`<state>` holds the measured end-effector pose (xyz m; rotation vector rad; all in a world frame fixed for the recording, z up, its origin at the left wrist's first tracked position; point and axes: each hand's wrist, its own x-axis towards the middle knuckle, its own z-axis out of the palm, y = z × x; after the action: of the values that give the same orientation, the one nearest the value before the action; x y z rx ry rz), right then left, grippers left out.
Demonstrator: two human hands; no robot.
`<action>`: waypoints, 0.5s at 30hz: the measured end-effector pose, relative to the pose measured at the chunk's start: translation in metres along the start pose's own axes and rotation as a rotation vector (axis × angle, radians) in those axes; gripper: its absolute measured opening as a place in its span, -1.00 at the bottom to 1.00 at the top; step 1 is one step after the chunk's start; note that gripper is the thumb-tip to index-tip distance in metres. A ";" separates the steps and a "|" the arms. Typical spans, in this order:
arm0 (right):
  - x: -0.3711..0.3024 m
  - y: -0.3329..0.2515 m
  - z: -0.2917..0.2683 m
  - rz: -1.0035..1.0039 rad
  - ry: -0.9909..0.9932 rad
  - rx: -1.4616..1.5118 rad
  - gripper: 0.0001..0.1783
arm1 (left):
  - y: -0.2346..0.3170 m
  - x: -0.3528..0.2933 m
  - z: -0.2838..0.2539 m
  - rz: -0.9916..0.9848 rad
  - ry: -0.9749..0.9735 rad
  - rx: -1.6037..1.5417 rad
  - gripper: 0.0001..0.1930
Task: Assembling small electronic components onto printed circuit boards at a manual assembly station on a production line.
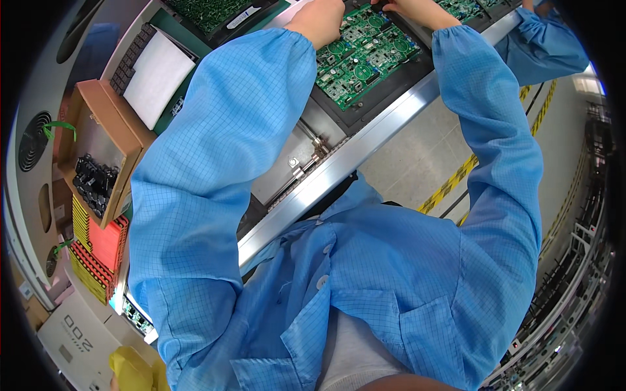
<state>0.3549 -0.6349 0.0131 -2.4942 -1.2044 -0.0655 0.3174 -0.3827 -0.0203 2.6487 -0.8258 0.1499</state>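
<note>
A green circuit board panel (368,55), covered in small parts, lies in a dark carrier (391,78) on the line near the top of the head view. At the board's far left edge is my left hand (319,23), its back toward me. The upper picture edge cuts off its fingers, so their grip is hidden. My right hand (417,12) reaches over the board's far right side. Its thumb and fingertips come together in a pinch; whatever lies between them is too small to make out. Blue sleeves cover both arms.
A metal rail (345,159) runs along the line's near side. On the left stand a cardboard box (124,127) holding black parts (94,179), a white sheet (158,78) and red trays (107,247). Another person's blue sleeve (544,45) shows at upper right. Yellow-black tape (450,186) marks the floor.
</note>
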 end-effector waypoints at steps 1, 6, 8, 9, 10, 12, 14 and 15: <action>-0.004 -0.001 -0.002 0.007 0.003 -0.002 -0.77 | 0.000 0.000 -0.004 0.052 -0.002 -0.006 -0.83; -0.010 -0.005 0.001 0.009 -0.017 -0.099 -0.81 | 0.037 -0.006 -0.060 0.043 0.077 -0.117 -0.82; -0.010 -0.002 0.002 0.012 -0.031 -0.099 -0.82 | 0.061 -0.012 -0.068 -0.125 -0.057 -0.279 -0.82; -0.014 0.002 0.002 0.013 -0.050 -0.104 -0.82 | 0.069 -0.011 -0.066 -0.295 -0.186 -0.441 -0.81; -0.005 -0.008 -0.003 -0.036 -0.073 -0.118 -0.78 | 0.061 -0.020 -0.056 -0.099 -0.139 -0.401 -0.78; -0.008 -0.004 -0.003 -0.032 0.013 -0.043 -0.76 | 0.061 -0.024 -0.038 -0.043 -0.138 -0.398 -0.78; -0.014 -0.007 -0.008 -0.030 0.096 0.032 -0.74 | 0.059 -0.026 -0.022 0.033 -0.090 -0.401 -0.79; -0.023 -0.013 -0.015 0.073 0.160 0.113 -0.73 | 0.057 -0.026 -0.016 0.030 -0.089 -0.403 -0.79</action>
<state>0.3324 -0.6502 0.0264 -2.3819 -1.0233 -0.1703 0.2640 -0.4063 0.0068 2.2781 -0.8248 -0.1177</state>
